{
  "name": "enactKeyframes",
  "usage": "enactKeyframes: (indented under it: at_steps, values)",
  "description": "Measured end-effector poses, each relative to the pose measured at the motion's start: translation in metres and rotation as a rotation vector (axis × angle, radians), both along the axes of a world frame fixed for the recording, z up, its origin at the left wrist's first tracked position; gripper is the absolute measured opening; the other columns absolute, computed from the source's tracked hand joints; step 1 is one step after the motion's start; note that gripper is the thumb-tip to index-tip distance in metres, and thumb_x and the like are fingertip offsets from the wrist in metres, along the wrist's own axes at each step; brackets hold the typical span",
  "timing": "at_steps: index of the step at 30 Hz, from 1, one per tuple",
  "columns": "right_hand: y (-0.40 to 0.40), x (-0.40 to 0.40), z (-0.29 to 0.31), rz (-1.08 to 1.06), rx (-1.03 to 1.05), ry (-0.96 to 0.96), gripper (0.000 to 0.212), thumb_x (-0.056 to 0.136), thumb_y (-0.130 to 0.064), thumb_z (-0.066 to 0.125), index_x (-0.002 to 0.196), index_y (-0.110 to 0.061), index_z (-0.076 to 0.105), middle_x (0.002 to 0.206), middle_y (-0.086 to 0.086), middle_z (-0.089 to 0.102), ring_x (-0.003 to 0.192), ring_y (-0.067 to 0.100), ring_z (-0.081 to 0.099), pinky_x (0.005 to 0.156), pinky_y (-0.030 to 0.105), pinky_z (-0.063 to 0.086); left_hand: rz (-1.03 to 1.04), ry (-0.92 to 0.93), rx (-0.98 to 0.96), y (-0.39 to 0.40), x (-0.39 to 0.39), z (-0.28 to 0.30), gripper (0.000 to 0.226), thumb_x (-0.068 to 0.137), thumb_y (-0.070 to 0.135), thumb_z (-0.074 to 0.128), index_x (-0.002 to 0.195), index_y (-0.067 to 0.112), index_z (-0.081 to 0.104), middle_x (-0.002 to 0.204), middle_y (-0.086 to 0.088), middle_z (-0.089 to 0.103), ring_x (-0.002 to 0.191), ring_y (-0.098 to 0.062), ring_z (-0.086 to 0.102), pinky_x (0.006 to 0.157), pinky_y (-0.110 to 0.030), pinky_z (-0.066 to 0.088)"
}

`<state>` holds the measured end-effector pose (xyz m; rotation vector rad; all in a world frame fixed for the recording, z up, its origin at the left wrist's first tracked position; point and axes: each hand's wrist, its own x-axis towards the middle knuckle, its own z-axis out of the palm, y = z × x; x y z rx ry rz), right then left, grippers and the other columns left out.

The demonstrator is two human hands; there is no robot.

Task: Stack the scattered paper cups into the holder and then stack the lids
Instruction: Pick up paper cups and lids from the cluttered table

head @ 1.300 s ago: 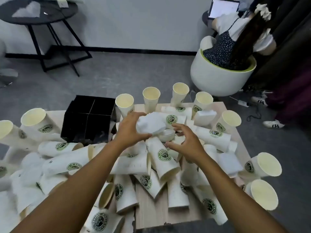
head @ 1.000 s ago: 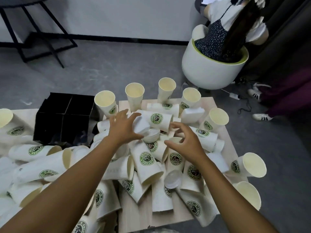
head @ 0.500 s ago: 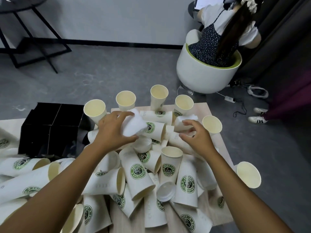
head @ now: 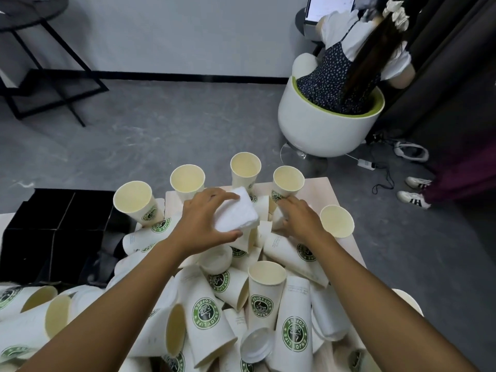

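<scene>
White paper cups with green logos lie piled on the wooden table (head: 320, 190); several stand upright along the far edge, such as one cup (head: 187, 181). The black divided holder (head: 53, 224) sits at the left. My left hand (head: 201, 226) grips a stack of white lids (head: 237, 213) above the pile. My right hand (head: 299, 218) curls over a second white lid stack (head: 277, 220), mostly hidden beneath it, beside an upright cup (head: 288, 179). A loose lid (head: 255, 345) lies among the near cups.
A person sits in a white round chair (head: 327, 130) beyond the table's far right corner. Cables and shoes (head: 413, 198) lie on the floor at the right. A black side table (head: 35, 14) stands at the far left.
My left hand lifted the lid stack from the pile and carried it up and right. My right hand moved forward from the middle of the pile onto the second lid stack.
</scene>
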<state>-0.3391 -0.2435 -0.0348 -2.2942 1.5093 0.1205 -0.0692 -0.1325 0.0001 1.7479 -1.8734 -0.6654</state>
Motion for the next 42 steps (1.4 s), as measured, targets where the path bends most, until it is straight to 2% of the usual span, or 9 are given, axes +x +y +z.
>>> enactKeyframes:
  at_steps: [4,9,14,18,21,25,30,35,42]
  values:
    - [0.0,0.001,-0.001,-0.016,0.006,0.008,0.048,0.085,-0.015,0.068,0.131,-0.014,0.059,0.139,0.004,0.052,0.116,0.035,0.053,0.089,0.049,0.052,0.019,-0.003,0.011,0.001,0.004,-0.006,0.079,0.068,0.074,0.07,0.14,0.046,0.05,0.144,0.013,0.047,0.137,-0.017,0.042,0.11,-0.05,0.034]
    - [0.005,-0.001,0.006,-0.026,-0.024,-0.033,0.039,0.087,-0.023,0.073,0.124,-0.015,0.064,0.131,0.001,0.058,0.115,0.03,0.055,0.085,0.044,0.053,0.022,0.012,0.006,0.007,0.008,-0.008,0.079,0.068,0.075,0.072,0.139,0.049,0.049,0.143,0.015,0.047,0.138,-0.015,0.041,0.11,-0.051,0.034]
    - [0.026,-0.01,0.035,-0.084,-0.083,-0.162,0.041,0.087,-0.024,0.073,0.128,-0.023,0.065,0.131,-0.008,0.059,0.117,0.021,0.053,0.088,0.042,0.051,0.037,0.062,-0.03,0.016,0.01,0.002,0.079,0.067,0.075,0.076,0.138,0.051,0.05,0.142,0.017,0.049,0.137,-0.015,0.043,0.112,-0.055,0.036]
    - [0.05,-0.019,0.063,-0.09,-0.205,-0.349,0.04,0.084,-0.021,0.08,0.122,-0.022,0.068,0.121,-0.006,0.066,0.112,0.022,0.057,0.09,0.042,0.051,0.049,0.061,-0.088,0.03,0.015,0.018,0.076,0.069,0.073,0.076,0.137,0.051,0.049,0.142,0.017,0.05,0.137,-0.014,0.043,0.111,-0.057,0.036]
    - [0.068,-0.016,0.092,-0.093,-0.293,-0.497,0.04,0.078,-0.015,0.085,0.116,-0.021,0.072,0.112,-0.008,0.067,0.107,0.019,0.06,0.089,0.032,0.048,0.081,0.058,-0.15,0.048,0.021,0.035,0.073,0.069,0.071,0.075,0.135,0.048,0.053,0.142,0.017,0.052,0.136,-0.013,0.044,0.111,-0.052,0.036]
    - [0.099,0.008,0.134,-0.068,-0.308,-0.724,0.041,0.077,-0.012,0.088,0.112,-0.024,0.072,0.107,-0.022,0.066,0.087,-0.011,0.054,0.077,0.007,0.039,0.132,0.062,-0.199,0.083,0.039,0.056,0.075,0.068,0.068,0.078,0.136,0.048,0.053,0.144,0.016,0.053,0.139,-0.016,0.045,0.113,-0.056,0.034]
    - [0.157,0.07,0.161,0.053,-0.217,-0.916,0.041,0.078,-0.015,0.089,0.112,-0.027,0.071,0.102,-0.015,0.068,0.075,-0.002,0.056,0.067,0.01,0.042,0.321,0.032,-0.274,0.17,0.076,0.084,0.074,0.068,0.07,0.078,0.135,0.049,0.054,0.146,0.02,0.047,0.14,-0.01,0.041,0.116,-0.055,0.033]
    - [0.241,0.142,0.156,0.206,-0.111,-0.967,0.04,0.078,-0.023,0.09,0.112,-0.031,0.07,0.101,-0.017,0.068,0.067,0.008,0.051,0.061,0.02,0.048,0.531,-0.012,-0.358,0.304,0.118,0.092,0.072,0.07,0.066,0.082,0.134,0.047,0.054,0.143,0.02,0.049,0.137,-0.012,0.046,0.108,-0.055,0.042]
    - [0.407,0.242,0.138,0.422,0.135,-0.953,0.039,0.08,-0.02,0.088,0.11,-0.035,0.069,0.1,-0.013,0.068,0.065,0.01,0.053,0.06,0.019,0.05,0.877,-0.045,-0.317,0.533,0.155,0.067,0.08,0.064,0.074,0.078,0.137,0.048,0.055,0.148,0.02,0.045,0.139,-0.007,0.039,0.117,-0.049,0.033]
